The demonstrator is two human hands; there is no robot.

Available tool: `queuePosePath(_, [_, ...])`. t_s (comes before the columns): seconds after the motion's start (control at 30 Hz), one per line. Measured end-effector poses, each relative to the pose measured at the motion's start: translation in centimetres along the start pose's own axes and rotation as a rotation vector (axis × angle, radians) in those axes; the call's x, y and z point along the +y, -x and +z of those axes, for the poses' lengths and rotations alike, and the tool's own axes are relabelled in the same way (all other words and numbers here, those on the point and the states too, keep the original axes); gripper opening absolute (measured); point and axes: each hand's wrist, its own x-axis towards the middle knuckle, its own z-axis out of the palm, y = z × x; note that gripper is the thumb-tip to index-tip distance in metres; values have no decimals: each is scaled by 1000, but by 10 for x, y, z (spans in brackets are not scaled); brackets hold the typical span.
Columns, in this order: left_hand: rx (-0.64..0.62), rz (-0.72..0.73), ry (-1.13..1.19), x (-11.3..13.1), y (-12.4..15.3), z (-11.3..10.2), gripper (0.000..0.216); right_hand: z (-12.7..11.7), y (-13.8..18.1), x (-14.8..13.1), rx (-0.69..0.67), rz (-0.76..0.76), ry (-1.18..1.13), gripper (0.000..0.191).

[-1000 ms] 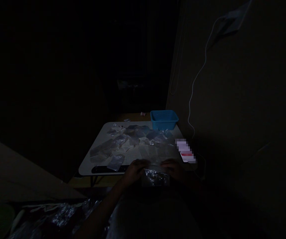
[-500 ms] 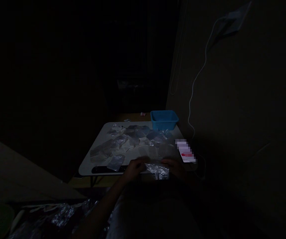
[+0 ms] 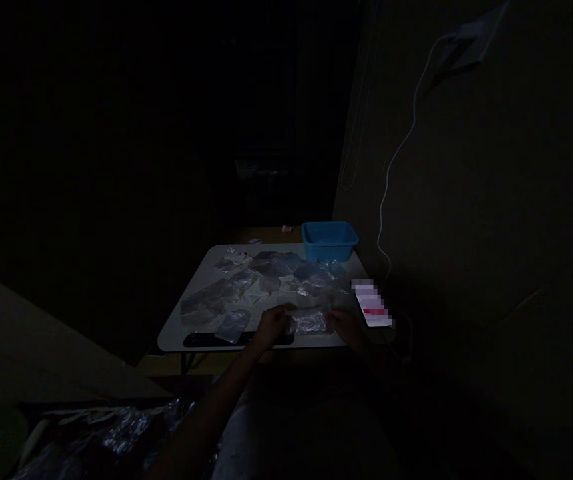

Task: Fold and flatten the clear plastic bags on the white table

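"What changed?"
"The crinkled plastic (image 3: 310, 322) rose from before the bench (image 3: 172, 338) to over its front edge."
"Fingers?"
"Left hand (image 3: 271, 327) and right hand (image 3: 346, 327) clamped its opposite ends, keeping it spread."

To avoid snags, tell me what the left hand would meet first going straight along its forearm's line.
Past the shiny, crinkled plastic piece it holds, the left hand would probably meet the crumpled, translucent plastic sheets ahead; its height above the white rectangular tabletop is unclear.
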Motion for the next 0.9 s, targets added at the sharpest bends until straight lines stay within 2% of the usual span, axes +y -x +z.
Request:
queuePosePath(0.1, [67,14,-23,-3,-3,0,36,2,-4,2,15,-1,3,30])
queuePosePath(0.27, [109,40,-76,-5,-6,-1,38,7,-8,7,44,6,0,22])
queuePosePath(0.5, [223,-22,-303,-3,-9,2,30,15,-10,15,74,58,-62,11])
queuePosePath(0.6, [216,-32,-323,-4,-9,3,30,17,-12,18,113,128,-97,24])
queuePosePath(0.73, [225,-45,-330,-3,-5,2,32,17,-11,19,155,142,-88,41])
queuePosePath(0.9, [242,0,-324,-4,4,1,36,14,-5,16,132,108,-112,48])
